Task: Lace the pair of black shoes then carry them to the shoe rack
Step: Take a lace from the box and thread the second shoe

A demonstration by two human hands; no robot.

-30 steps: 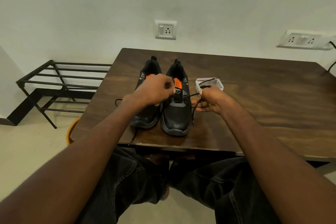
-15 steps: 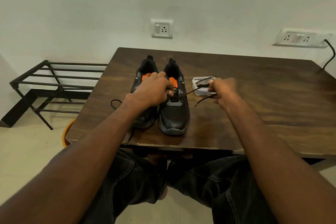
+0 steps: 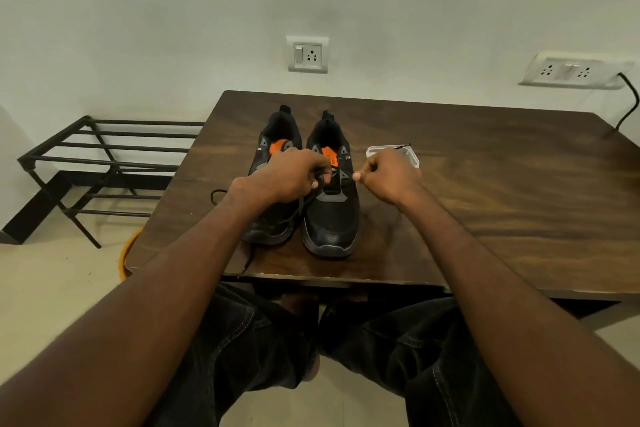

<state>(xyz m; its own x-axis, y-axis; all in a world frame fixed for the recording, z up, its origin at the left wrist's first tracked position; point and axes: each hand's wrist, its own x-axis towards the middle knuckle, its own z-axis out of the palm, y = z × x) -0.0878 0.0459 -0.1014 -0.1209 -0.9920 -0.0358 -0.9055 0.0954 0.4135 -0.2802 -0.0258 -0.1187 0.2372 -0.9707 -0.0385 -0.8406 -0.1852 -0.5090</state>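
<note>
Two black shoes with orange insoles stand side by side on the dark wooden table point(image 3: 485, 191), toes toward me. My left hand point(image 3: 287, 177) lies over the left shoe point(image 3: 273, 218) and pinches a black lace at the eyelets of the right shoe point(image 3: 332, 215). My right hand point(image 3: 391, 173) hovers just right of the right shoe, fingers curled and thumb pressed to the forefinger, seemingly pinching the lace's other end, which is hard to make out. A loose lace point(image 3: 218, 194) trails left of the shoes and over the table's front edge.
A small clear plastic box point(image 3: 412, 152) sits behind my right hand. The black metal shoe rack point(image 3: 104, 163) stands on the floor left of the table. An orange object point(image 3: 126, 253) shows under the table's left corner. Wall sockets and a cable are behind.
My right hand has come back left from beside the plastic box toward the right shoe, and the lace that stretched out to it is no longer seen. My left hand stays at the eyelets.
</note>
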